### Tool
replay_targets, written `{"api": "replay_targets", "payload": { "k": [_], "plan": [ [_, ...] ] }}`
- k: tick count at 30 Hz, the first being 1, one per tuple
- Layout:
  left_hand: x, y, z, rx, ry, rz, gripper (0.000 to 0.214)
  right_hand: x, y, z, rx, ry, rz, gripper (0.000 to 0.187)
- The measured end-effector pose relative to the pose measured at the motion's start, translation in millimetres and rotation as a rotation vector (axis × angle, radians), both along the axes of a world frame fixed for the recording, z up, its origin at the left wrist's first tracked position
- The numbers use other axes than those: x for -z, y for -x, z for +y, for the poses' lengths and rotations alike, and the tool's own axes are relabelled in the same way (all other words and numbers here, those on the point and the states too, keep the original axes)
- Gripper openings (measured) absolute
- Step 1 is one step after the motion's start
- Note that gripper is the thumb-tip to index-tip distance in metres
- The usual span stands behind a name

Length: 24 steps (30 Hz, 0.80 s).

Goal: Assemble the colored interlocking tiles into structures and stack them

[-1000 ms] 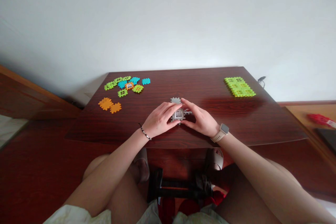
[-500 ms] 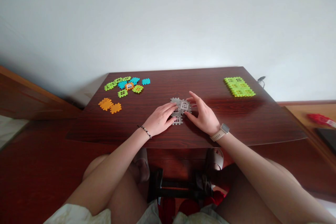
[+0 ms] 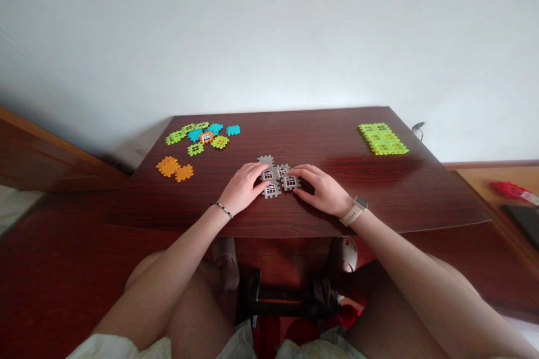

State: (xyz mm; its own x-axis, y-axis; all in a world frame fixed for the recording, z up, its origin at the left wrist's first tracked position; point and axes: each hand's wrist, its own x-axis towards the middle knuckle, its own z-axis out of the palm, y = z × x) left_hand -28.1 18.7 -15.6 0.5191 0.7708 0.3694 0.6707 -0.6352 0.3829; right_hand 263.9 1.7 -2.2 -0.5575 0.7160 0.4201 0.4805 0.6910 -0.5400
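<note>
A group of grey interlocking panels (image 3: 271, 190) with notched edges and white window grilles lies flat on the dark wooden table in front of me. My left hand (image 3: 244, 189) holds the group's left side, fingers over the upper part and thumb by the lower window. A separate-looking grey window panel (image 3: 290, 182) sits at the lower right, beside the joined ones. My right hand (image 3: 319, 189) grips it between thumb and fingers. Whether its teeth interlock with the neighbouring panels is too small to tell. Fingers partly cover the panels' outer edges.
Loose green, blue and orange panels lie at the table's far left, among them a blue panel (image 3: 233, 130) and two orange panels (image 3: 168, 166). A green panel assembly (image 3: 383, 139) lies at the right. The table (image 3: 328, 134) stands against a white wall.
The grey group has shifted left with my left hand. The grey window panel that overlapped the group's upper right now lies flat at its lower right, with my right hand's fingers closed in on it.
</note>
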Motion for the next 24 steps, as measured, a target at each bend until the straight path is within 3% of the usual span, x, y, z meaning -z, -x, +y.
{"api": "replay_targets", "payload": {
  "k": [24],
  "plan": [
    [3.2, -1.1, -3.3, -0.003, -0.055, -0.016, 0.035, 6.7, 1.6, 2.9, -0.104, -0.041, -0.056, 0.03]
  ]
}}
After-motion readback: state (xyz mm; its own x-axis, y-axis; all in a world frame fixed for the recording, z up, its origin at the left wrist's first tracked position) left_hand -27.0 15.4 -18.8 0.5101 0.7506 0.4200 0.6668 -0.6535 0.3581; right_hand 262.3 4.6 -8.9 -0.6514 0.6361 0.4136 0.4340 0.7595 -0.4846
